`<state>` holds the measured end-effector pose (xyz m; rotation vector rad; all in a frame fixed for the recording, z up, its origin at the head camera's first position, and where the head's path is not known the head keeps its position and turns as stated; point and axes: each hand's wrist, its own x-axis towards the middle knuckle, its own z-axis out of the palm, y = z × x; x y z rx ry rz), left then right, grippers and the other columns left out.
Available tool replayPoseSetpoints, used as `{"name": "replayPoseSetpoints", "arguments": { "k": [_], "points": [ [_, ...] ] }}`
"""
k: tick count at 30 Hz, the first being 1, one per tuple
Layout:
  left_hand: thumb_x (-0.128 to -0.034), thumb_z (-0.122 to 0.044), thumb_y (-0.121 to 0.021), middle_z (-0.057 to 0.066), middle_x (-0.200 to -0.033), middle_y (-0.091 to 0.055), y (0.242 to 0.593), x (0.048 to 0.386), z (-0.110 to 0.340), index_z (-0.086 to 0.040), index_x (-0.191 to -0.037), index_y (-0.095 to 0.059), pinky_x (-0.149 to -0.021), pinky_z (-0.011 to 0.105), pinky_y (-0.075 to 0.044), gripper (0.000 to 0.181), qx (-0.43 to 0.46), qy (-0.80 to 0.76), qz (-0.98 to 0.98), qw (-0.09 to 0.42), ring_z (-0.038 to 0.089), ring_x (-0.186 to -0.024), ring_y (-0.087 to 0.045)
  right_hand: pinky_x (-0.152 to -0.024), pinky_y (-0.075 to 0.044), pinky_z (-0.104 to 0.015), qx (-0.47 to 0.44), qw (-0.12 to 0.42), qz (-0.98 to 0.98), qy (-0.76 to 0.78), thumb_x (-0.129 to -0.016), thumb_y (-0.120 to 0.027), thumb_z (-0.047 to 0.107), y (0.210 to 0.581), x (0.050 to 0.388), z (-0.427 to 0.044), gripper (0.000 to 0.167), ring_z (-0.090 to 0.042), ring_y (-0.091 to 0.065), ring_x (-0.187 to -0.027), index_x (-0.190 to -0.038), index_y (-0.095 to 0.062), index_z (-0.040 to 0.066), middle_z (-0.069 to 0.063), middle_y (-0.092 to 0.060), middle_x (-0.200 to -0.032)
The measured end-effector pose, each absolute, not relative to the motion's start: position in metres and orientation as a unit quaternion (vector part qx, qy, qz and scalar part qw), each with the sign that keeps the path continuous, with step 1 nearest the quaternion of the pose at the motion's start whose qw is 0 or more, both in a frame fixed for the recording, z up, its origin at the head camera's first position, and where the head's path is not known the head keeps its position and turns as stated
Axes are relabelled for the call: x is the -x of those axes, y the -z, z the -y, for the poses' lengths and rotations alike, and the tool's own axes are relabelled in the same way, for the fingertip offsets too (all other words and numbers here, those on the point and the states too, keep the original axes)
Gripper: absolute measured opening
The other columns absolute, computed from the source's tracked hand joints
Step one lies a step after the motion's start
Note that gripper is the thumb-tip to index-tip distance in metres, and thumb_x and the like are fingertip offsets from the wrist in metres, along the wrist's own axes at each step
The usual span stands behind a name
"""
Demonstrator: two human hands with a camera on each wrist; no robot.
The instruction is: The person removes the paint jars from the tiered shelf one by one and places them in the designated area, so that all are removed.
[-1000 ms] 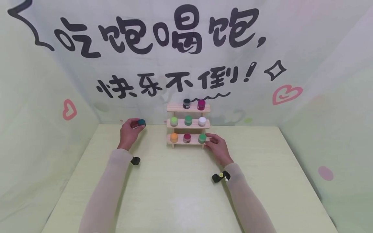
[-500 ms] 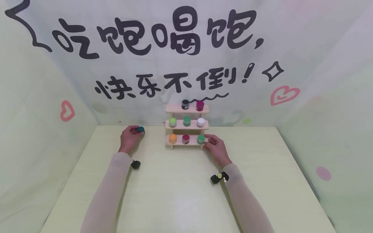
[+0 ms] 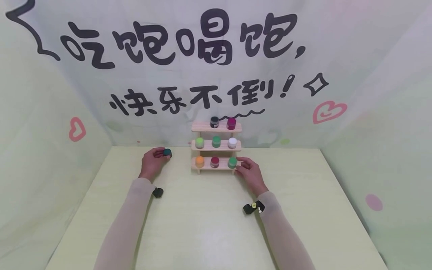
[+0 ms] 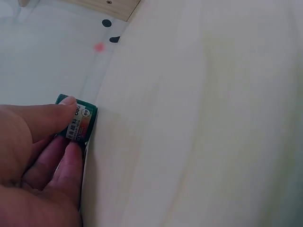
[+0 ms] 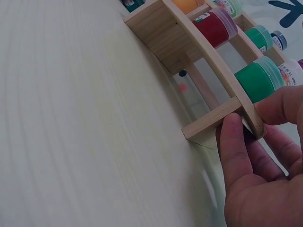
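Note:
A dark teal paint jar (image 3: 167, 152) is pinched between the thumb and fingers of my left hand (image 3: 152, 163), low at the table's back edge, left of the rack. Its printed label (image 4: 79, 122) shows in the left wrist view. My right hand (image 3: 250, 173) grips the right end of the bottom tier of a three-tier wooden rack (image 5: 218, 71), thumb on top and fingers by the leg. Right beside that thumb stands a green jar (image 5: 260, 79). The bottom tier also bears a dark red jar (image 3: 215, 162) and an orange jar (image 3: 200, 161).
On the middle tier stand a light green jar (image 3: 199, 143), a green jar (image 3: 216, 141) and a white jar (image 3: 232, 142). A black jar (image 3: 214, 122) and a magenta jar (image 3: 231, 123) occupy the top tier. A printed cloth backdrop (image 3: 162, 75) rises behind the table (image 3: 202, 221).
My left hand has lowered the teal jar toward the table, then shifted it slightly right toward the rack. The right hand keeps its grip on the rack's end.

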<state>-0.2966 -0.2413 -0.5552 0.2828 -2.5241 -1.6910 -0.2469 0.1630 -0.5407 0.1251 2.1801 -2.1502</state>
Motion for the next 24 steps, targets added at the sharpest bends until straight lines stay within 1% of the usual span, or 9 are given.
{"name": "replayPoseSetpoints", "arguments": {
  "k": [9,15,18,24],
  "points": [
    [-0.0705,-0.027,-0.075,-0.004,-0.103,-0.06,0.558,0.297,0.242,-0.022,-0.114,-0.056,-0.082,0.029,-0.047,0.047,-0.094,0.569,0.816,0.04,0.009,-0.093,-0.058,-0.076,-0.05,-0.029,-0.038,0.042,-0.706,0.706,-0.08,-0.065,0.011,0.539,0.245,-0.162,0.034,-0.022,-0.057,-0.094,-0.112,-0.058,0.018,-0.012,-0.057,-0.104],
    [-0.0704,-0.032,-0.074,-0.004,-0.106,-0.058,0.559,0.295,0.244,-0.019,-0.116,-0.055,-0.083,0.029,-0.046,0.051,-0.09,0.568,0.816,0.058,0.01,-0.096,-0.056,-0.076,-0.05,-0.03,-0.038,0.038,-0.705,0.708,-0.08,-0.064,0.009,0.541,0.245,-0.163,0.034,-0.023,-0.056,-0.093,-0.112,-0.058,0.017,-0.014,-0.055,-0.102],
    [-0.0709,-0.034,-0.073,-0.002,-0.108,-0.057,0.553,0.293,0.243,-0.016,-0.117,-0.054,-0.083,0.029,-0.046,0.053,-0.082,0.566,0.817,0.073,0.012,-0.098,-0.054,-0.076,-0.05,-0.03,-0.041,0.034,-0.7,0.712,-0.079,-0.065,0.008,0.541,0.245,-0.163,0.033,-0.023,-0.055,-0.091,-0.11,-0.059,0.018,-0.015,-0.053,-0.1],
    [-0.0723,-0.031,-0.072,0.004,-0.11,-0.055,0.531,0.285,0.239,-0.01,-0.118,-0.053,-0.08,0.028,-0.047,0.054,-0.077,0.593,0.796,0.09,0.015,-0.098,-0.053,-0.076,-0.05,-0.029,-0.034,0.04,-0.7,0.712,-0.08,-0.064,0.01,0.541,0.245,-0.164,0.033,-0.023,-0.056,-0.092,-0.111,-0.058,0.018,-0.014,-0.055,-0.102]
  ]
}}
